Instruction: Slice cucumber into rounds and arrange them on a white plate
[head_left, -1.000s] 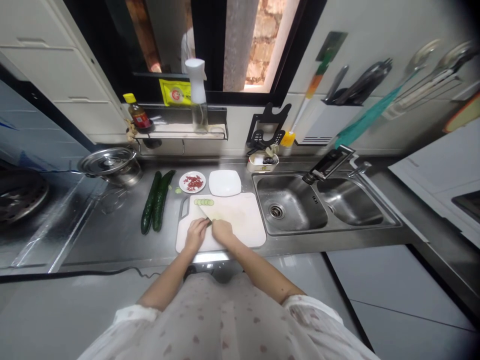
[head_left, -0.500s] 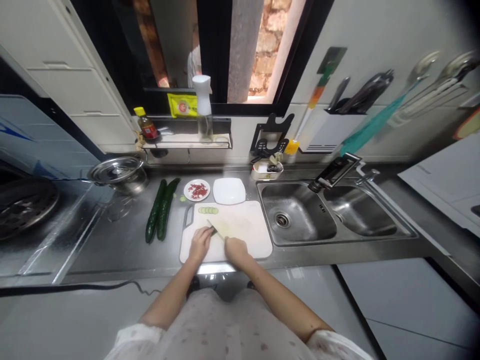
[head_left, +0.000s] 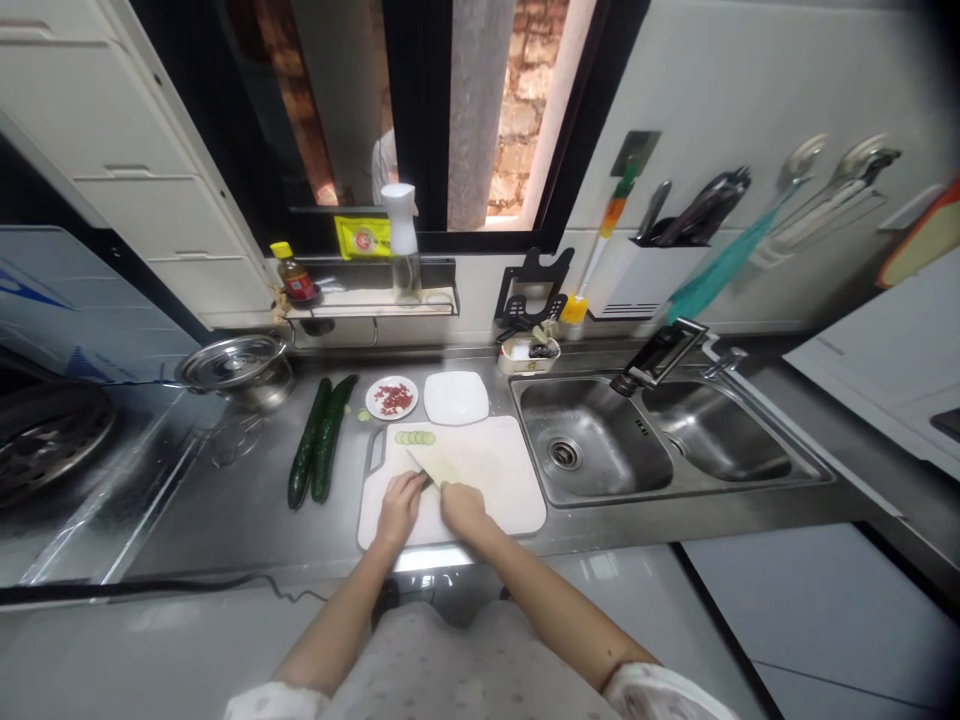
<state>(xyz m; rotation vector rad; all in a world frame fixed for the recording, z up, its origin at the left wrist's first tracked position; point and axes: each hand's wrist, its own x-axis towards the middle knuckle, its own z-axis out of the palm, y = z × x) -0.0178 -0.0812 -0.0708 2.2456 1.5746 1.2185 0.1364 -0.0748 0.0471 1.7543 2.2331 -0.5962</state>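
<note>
On a white cutting board [head_left: 502, 475] my right hand [head_left: 463, 508] is closed round the handle of a kitchen knife [head_left: 423, 467], its blade pointing to the far left. Close beside the blade, my left hand [head_left: 402, 506] presses down on a dark-green cucumber piece [head_left: 428, 481], mostly hidden under the fingers. A row of several pale cucumber slices [head_left: 415, 438] lies overlapping near the board's far left corner. Two whole cucumbers [head_left: 307, 450] rest side by side on the counter to the left.
Behind the board stand a small plate with chopped red pieces [head_left: 391, 398] and a white square plate [head_left: 455, 397]. A double sink [head_left: 592, 440] with a black faucet [head_left: 652, 355] adjoins on the right. A lidded steel pot [head_left: 240, 370] is at the back left.
The view has tilted up slightly, so the counter appears lower. My right hand and the knife have shifted a little left. My left hand stays on the cucumber piece.
</note>
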